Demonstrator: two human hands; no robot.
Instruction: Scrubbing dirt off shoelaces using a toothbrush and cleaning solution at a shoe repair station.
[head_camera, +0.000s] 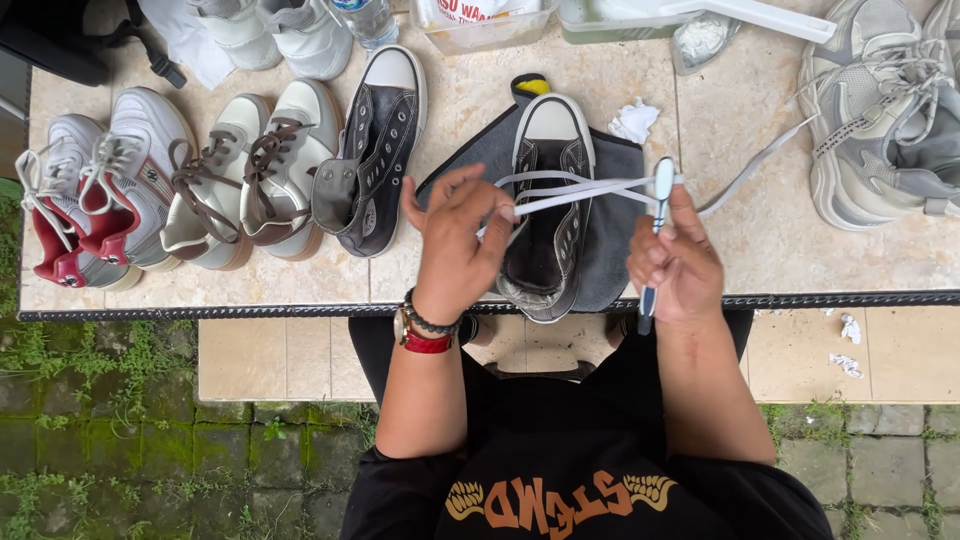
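White shoelace (585, 188) runs nine-to-three between the hands, above the black high-top (545, 205) lying toe at twelve. The left hand (455, 240) pinches its nine o'clock end; the right hand (675, 262), equally near, grips lace and toothbrush (660, 200).

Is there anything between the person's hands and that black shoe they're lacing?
Nothing visible. The left hand and right hand hold the white lace taut directly above the black high-top shoe on its grey cloth; the right hand also grips a small brush.
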